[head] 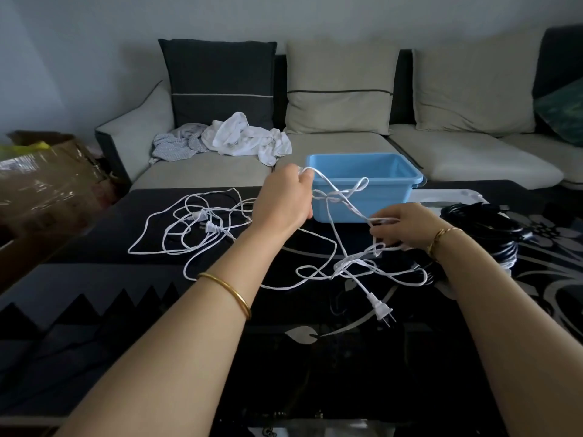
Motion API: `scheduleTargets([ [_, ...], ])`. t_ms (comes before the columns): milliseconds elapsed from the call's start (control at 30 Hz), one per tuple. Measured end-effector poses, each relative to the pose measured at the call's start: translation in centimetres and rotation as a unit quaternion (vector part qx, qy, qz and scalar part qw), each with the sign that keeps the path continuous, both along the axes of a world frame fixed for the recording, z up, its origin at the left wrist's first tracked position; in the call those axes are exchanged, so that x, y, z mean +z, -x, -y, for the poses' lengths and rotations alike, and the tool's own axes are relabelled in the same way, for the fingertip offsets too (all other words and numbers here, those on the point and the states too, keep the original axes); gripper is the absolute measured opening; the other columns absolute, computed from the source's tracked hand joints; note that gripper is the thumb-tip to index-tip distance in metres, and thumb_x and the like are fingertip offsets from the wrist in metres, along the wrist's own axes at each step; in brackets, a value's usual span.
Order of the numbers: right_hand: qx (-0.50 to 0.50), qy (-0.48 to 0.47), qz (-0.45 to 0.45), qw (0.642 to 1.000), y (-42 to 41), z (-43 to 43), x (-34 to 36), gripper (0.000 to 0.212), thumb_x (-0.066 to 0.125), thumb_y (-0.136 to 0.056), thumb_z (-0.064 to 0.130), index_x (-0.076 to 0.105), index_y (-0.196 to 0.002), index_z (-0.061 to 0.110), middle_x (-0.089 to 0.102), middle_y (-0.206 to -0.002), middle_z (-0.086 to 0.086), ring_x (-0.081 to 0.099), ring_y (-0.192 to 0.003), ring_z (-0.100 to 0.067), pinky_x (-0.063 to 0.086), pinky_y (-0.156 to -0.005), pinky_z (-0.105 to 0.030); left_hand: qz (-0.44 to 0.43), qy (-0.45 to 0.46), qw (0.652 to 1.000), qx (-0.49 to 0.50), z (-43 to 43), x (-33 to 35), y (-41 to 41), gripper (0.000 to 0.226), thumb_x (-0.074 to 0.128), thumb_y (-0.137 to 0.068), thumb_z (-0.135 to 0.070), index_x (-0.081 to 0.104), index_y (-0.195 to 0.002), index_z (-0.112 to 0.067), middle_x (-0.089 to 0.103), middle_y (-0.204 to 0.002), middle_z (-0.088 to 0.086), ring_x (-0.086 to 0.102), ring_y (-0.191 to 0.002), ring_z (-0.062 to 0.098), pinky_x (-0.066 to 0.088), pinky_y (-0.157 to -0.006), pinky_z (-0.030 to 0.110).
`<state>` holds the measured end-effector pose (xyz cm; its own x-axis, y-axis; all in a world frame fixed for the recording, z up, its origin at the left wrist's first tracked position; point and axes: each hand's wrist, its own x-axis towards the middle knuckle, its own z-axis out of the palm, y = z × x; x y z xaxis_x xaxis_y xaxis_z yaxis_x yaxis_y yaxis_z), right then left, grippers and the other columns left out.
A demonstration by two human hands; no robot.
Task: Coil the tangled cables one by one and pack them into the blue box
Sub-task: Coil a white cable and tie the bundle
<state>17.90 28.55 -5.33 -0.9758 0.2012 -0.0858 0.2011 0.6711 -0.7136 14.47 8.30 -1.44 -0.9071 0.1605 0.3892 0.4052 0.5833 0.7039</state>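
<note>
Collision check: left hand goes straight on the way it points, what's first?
Probably the left wall of the open blue plastic box, just beyond the left hand gripping thin white cable; depth unclear.

Light: dim, cool, diffuse; shadows faint, none hard-edged. Glare: grey sheen on the glossy tabletop [79, 279] left of the blue box [394, 197]; bright streaks on the taped carton [47, 181] farther left. Distortion: wide-angle bowing, sofa [347, 143] behind the blue box curves. Focus: sharp centrally, softer toward corners.
</note>
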Motion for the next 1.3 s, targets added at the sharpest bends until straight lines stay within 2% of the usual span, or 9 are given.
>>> scheduleTargets([
  [100,-0.076,-0.115,-0.157,0.978,-0.4,1.5,1.2,0.041,0.062,-0.076,0.005,0.062,-0.116,0.016,0.053,-0.124,-0.010,0.050,-0.114,-0.025,0.041,-0.095,-0.033,0.042,0.028,0.999,-0.003,-0.2,-0.3,-0.1,0.038,0.034,-0.101,-0.027,0.062,-0.092,-0.002,0.063,-0.058,0.004,0.056,-0.058,0.019,0.048,-0.071,0.033],
  [200,-0.106,-0.138,-0.353,0.919,-1.5,4.9,3.0,0.018,0.056,-0.073,0.005,0.066,-0.085,0.015,0.060,-0.093,0.000,0.053,-0.093,-0.021,0.042,-0.081,-0.032,0.062,0.016,0.998,-0.008,-0.7,-0.1,-0.2,0.039,0.036,-0.100,-0.026,0.063,-0.090,0.000,0.062,-0.056,0.006,0.048,-0.045,0.015,0.041,-0.058,0.028],
  [333,-0.072,-0.047,-0.246,0.965,-1.0,7.2,2.8,0.011,0.056,-0.078,0.021,0.059,-0.077,0.011,0.066,-0.077,-0.006,0.064,-0.078,-0.028,0.053,-0.072,-0.039,0.086,-0.031,0.995,-0.034,-1.3,0.1,-0.6,0.039,0.040,-0.097,-0.023,0.064,-0.085,0.005,0.056,-0.044,0.001,0.039,-0.033,0.008,0.032,-0.049,0.027],
  [533,-0.090,-0.111,-0.206,0.968,-0.5,6.9,1.1,0.045,0.061,-0.087,0.034,0.042,-0.124,0.016,0.057,-0.105,-0.008,0.057,-0.096,-0.028,0.044,-0.073,-0.035,0.130,-0.052,0.984,-0.111,-1.7,0.7,-1.7,0.034,0.039,-0.100,-0.028,0.061,-0.091,-0.004,0.052,-0.040,-0.001,0.036,-0.037,0.013,0.031,-0.039,0.019],
  [633,-0.127,-0.108,-0.239,0.957,0.1,6.2,0.3,0.026,0.057,-0.089,0.026,0.050,-0.113,0.016,0.061,-0.101,-0.008,0.057,-0.089,-0.028,0.039,-0.067,-0.031,0.137,-0.044,0.980,-0.139,-1.7,0.8,-2.1,0.034,0.037,-0.101,-0.029,0.062,-0.094,-0.006,0.052,-0.045,0.001,0.035,-0.034,0.009,0.030,-0.037,0.017],
  [800,-0.128,0.126,-0.274,0.945,0.4,5.1,0.5,0.014,0.057,-0.083,0.007,0.055,-0.095,0.014,0.059,-0.083,-0.003,0.053,-0.072,-0.016,0.038,-0.053,-0.014,0.175,-0.084,0.974,-0.119,-1.2,0.6,-1.8,0.036,0.036,-0.101,-0.027,0.062,-0.098,-0.003,0.050,-0.041,0.000,0.032,-0.031,0.007,0.028,-0.036,0.018],
  [967,-0.134,0.099,-0.269,0.949,0.7,5.5,0.0,0.022,0.067,-0.077,0.011,0.046,-0.080,0.016,0.052,-0.074,0.001,0.059,-0.070,-0.017,0.046,-0.061,-0.026,0.229,-0.130,0.957,-0.124,-1.4,0.9,-2.0,0.033,0.039,-0.098,-0.022,0.063,-0.099,0.001,0.047,-0.037,0.002,0.026,-0.031,0.009,0.023,-0.034,0.014],
  [1067,-0.148,0.241,-0.250,0.926,1.0,5.2,0.1,0.024,0.044,-0.084,-0.009,0.043,-0.075,0.014,0.052,-0.083,-0.006,0.067,-0.057,-0.017,0.056,-0.054,-0.032,0.257,-0.218,0.938,-0.078,-1.0,0.9,-1.5,0.033,0.039,-0.098,-0.021,0.064,-0.094,0.000,0.044,-0.036,-0.001,0.026,-0.029,0.006,0.020,-0.033,0.013],
  [1300,-0.226,0.259,-0.188,0.920,1.4,1.4,-1.0,0.031,0.038,-0.080,-0.008,0.053,-0.061,0.011,0.055,-0.056,-0.006,0.036,-0.036,-0.012,0.024,-0.030,-0.012,0.262,-0.451,0.852,0.030,1.2,1.1,0.3,0.028,0.037,-0.095,-0.012,0.057,-0.075,-0.005,0.043,-0.034,-0.003,0.027,-0.028,0.006,0.018,-0.035,0.012],
])
